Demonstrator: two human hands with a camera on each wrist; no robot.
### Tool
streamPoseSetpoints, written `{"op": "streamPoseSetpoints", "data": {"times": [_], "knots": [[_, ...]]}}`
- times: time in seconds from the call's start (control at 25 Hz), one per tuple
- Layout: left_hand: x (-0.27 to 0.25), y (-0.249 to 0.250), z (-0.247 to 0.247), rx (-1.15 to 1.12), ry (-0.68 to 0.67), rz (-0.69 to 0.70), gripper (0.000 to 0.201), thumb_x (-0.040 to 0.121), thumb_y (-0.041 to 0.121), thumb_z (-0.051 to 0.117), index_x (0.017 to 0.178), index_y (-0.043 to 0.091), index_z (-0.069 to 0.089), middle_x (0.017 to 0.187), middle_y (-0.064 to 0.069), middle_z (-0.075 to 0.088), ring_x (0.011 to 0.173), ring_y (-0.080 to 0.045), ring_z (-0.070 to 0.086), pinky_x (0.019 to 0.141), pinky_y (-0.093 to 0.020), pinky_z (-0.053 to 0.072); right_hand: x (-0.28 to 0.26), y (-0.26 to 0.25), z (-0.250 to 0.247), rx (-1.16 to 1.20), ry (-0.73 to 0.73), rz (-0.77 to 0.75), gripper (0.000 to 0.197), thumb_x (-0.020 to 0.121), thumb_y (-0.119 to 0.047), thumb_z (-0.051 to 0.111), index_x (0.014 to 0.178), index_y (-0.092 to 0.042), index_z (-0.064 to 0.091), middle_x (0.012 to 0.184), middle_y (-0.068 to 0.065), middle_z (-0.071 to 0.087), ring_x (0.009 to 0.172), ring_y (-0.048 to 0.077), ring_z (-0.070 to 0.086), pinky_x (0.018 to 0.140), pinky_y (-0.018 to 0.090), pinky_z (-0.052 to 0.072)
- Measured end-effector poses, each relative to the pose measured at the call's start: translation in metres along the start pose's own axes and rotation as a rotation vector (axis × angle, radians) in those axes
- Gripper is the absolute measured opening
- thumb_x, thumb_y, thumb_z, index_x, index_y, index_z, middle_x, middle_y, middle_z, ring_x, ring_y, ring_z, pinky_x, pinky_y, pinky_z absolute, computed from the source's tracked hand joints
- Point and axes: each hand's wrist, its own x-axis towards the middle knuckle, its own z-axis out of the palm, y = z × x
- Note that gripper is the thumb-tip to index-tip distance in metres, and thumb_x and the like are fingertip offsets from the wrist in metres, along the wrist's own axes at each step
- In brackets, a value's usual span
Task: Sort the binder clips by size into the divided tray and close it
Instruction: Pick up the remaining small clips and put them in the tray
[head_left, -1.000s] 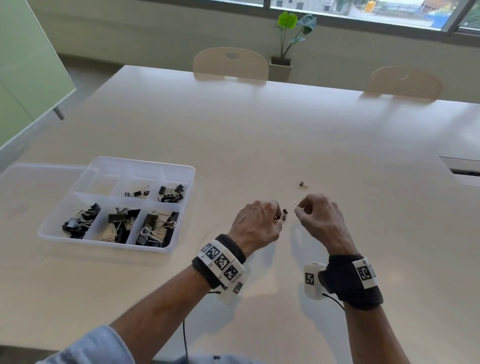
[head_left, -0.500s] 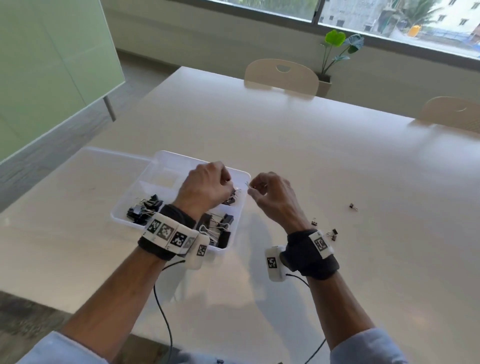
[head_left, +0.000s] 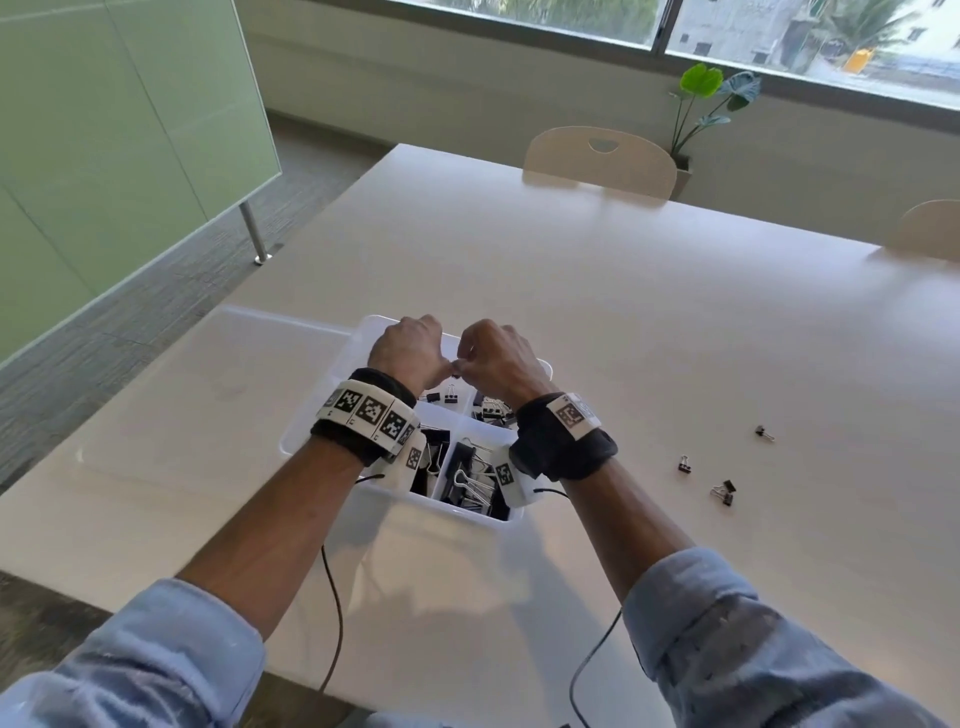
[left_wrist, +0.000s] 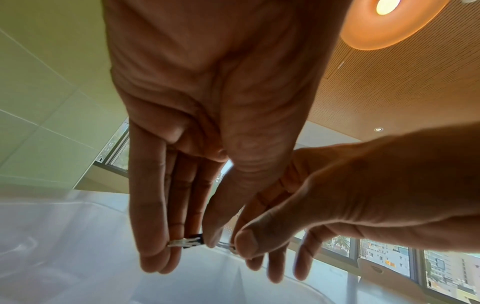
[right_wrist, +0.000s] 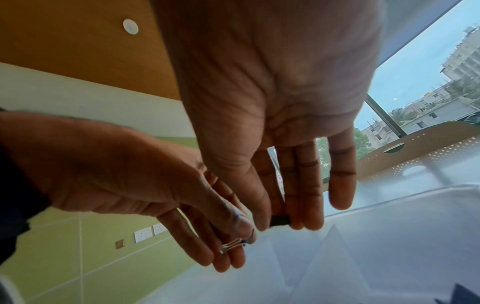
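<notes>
two small clips pinched, one per grip: left hand clip handles sideways; right hand clip over tray.

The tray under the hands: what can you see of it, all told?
The tray is a shallow box of translucent white plastic, lying open on the pale table, with thin walls splitting it into compartments. Black clips with silver wire handles fill the near compartments, larger ones in front, smaller ones behind. Both hands hover over its far side. The left hand and right hand each pinch a small clip.
</notes>
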Motion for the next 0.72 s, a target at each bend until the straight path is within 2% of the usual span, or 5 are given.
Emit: {"op": "streamPoseSetpoints", "data": {"times": [0.16, 0.28, 0.4, 0.56, 0.72], "knots": [[0.007, -0.002, 0.002, -0.050, 0.019, 0.016, 0.033, 0.094, 0.032, 0.065, 0.120, 0.011, 0.067, 0.117, -0.015, 0.069, 0.109, -0.034, 0.066, 0.086, -0.038, 0.052, -0.010, 0.012, -0.007, 0.032, 0.073, 0.004, 0.012, 0.090, -0.009, 0.067, 0.096, -0.012, 0.077, 0.095, 0.004, 0.077, 0.084, 0.025, 0.072, 0.075, 0.038, 0.061], [0.003, 0.004, 0.000, -0.075, 0.028, 0.040, 0.030, 0.096, 0.035, 0.063, 0.117, 0.014, 0.068, 0.113, -0.012, 0.070, 0.105, -0.031, 0.066, 0.080, -0.034, 0.046, -0.030, 0.028, -0.021, 0.075, 0.110, -0.002, 0.011, 0.092, -0.015, 0.069, 0.095, -0.016, 0.079, 0.094, -0.002, 0.078, 0.081, 0.018, 0.073, 0.071, 0.033, 0.058], [-0.005, 0.023, -0.001, -0.093, 0.027, 0.073, 0.031, 0.097, 0.041, 0.062, 0.116, 0.019, 0.068, 0.111, -0.008, 0.071, 0.103, -0.029, 0.066, 0.078, -0.033, 0.043, -0.056, 0.047, -0.036, 0.120, 0.159, 0.013, 0.010, 0.093, -0.024, 0.069, 0.092, -0.023, 0.078, 0.086, -0.012, 0.077, 0.079, 0.010, 0.072, 0.070, 0.034, 0.060], [-0.019, 0.056, 0.009, -0.107, 0.013, 0.164, 0.034, 0.095, 0.050, 0.060, 0.117, 0.025, 0.067, 0.108, -0.001, 0.074, 0.101, -0.025, 0.068, 0.080, -0.035, 0.050, -0.096, 0.077, -0.051, 0.102, 0.235, 0.106, 0.013, 0.095, -0.037, 0.066, 0.096, -0.032, 0.078, 0.091, -0.021, 0.076, 0.084, 0.004, 0.071, 0.070, 0.029, 0.054], [-0.033, 0.107, 0.026, -0.144, -0.028, 0.267, 0.032, 0.092, 0.053, 0.060, 0.115, 0.031, 0.068, 0.106, 0.004, 0.075, 0.100, -0.022, 0.070, 0.087, -0.038, 0.056, -0.134, 0.129, -0.070, 0.079, 0.283, 0.266, 0.012, 0.093, -0.040, 0.065, 0.095, -0.036, 0.077, 0.091, -0.024, 0.075, 0.087, 0.004, 0.071, 0.075, 0.031, 0.055]]}}
